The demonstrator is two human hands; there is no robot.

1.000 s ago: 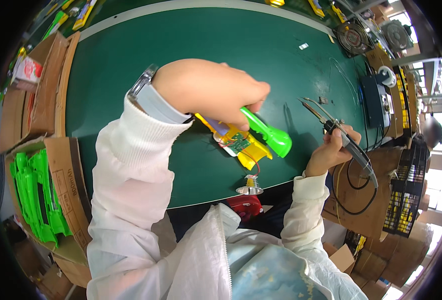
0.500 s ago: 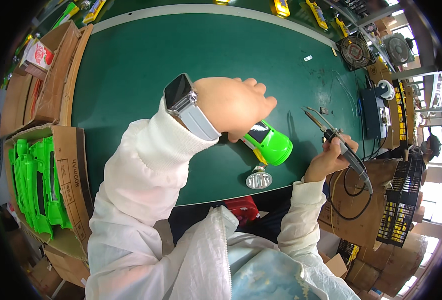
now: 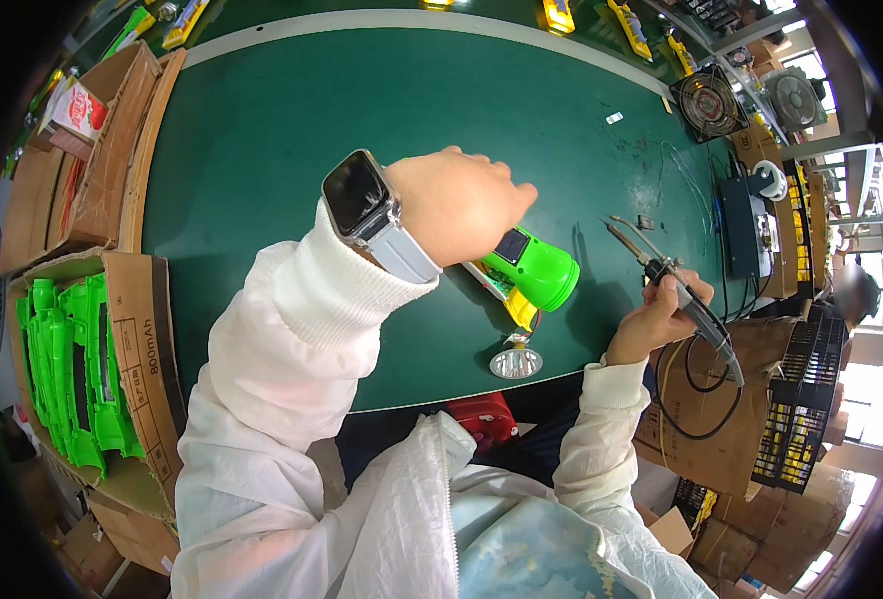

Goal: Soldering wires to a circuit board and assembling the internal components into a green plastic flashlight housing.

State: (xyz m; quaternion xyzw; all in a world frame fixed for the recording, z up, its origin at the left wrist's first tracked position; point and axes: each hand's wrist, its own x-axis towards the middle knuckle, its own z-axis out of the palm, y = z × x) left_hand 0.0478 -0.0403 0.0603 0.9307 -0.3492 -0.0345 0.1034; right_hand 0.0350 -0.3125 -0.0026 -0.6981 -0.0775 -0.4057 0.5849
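Observation:
My left hand (image 3: 461, 205), with a watch on its wrist, is closed over a green flashlight housing (image 3: 549, 275) above the table; its fingertips are hidden behind the hand. Below the housing shows a yellow part (image 3: 518, 309), with some of its inside exposed. A round silver reflector (image 3: 516, 363) hangs by thin wires from the yellow part's end, near the table's front edge. My right hand (image 3: 651, 324) grips a soldering iron (image 3: 696, 311) with a grey handle, its tip pointing up and left, apart from the flashlight.
An open carton (image 3: 142, 349) of green housings stands at the left, below a brown box (image 3: 112, 170). At the right are a soldering station (image 3: 748, 228), a fan (image 3: 709, 103) and a black crate (image 3: 806, 399). A small white piece (image 3: 614, 118) lies on the green table (image 3: 292, 110).
My left hand and the green housing have shifted slightly left. More of the yellow part now shows below the housing. My right hand and the soldering iron have stayed nearly still.

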